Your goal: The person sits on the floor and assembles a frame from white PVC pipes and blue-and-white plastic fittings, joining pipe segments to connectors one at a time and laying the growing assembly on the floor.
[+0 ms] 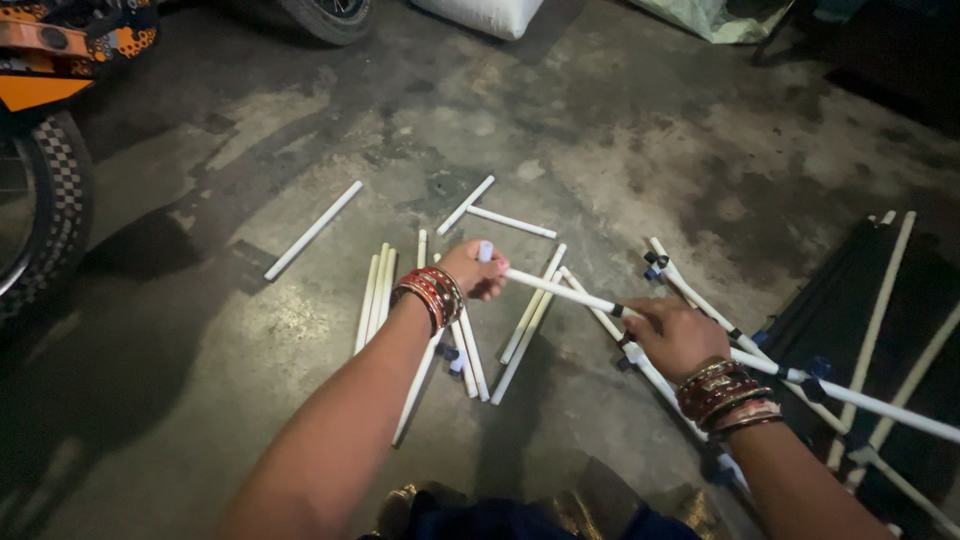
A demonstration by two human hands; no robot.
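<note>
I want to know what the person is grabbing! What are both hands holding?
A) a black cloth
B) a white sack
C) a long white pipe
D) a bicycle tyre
C: the left hand grips the end of the long white pipe and the right hand grips it further along, above loose white pipes lying on the concrete floor.

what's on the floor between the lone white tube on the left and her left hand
A bundle of white tubes lies on the floor between the lone tube and the left hand, in the head view.
</note>
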